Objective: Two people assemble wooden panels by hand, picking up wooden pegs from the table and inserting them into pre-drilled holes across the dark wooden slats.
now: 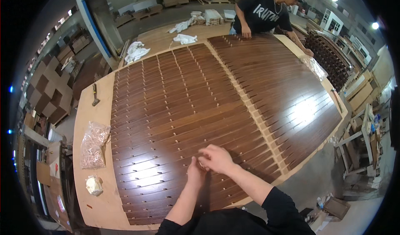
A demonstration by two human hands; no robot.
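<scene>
Around me is a cluttered workshop, where a broad pale table point(98, 203) carries rows of dark brown boards point(225, 126), parted by a pale strip point(250, 106) running from far to near. Small wooden pegs point(178, 141) stand in lines on the boards to its left; along the table's left side lie a hammer point(95, 95), a clear bag of pegs point(93, 147) and, nearer me, a small whitish lump point(94, 186). My left hand point(196, 170) and right hand point(217, 159) meet over the near boards, fingertips drawn close together, and I cannot tell whether a peg is pinched between them. For work this fine, I'd judge a light pinch best, with my forearms point(248, 184) lifted clear of the standing pegs and my eye straight above the spot, since glare could mislead me. My own knuckles hide whatever is between my fingertips, my arms and body cover part of the near boards, bright reflections wash out patches near left and far right, and beyond, what fills the clear plastic point(315, 68) by a co-worker's point(266, 12) hand is too small to make out
</scene>
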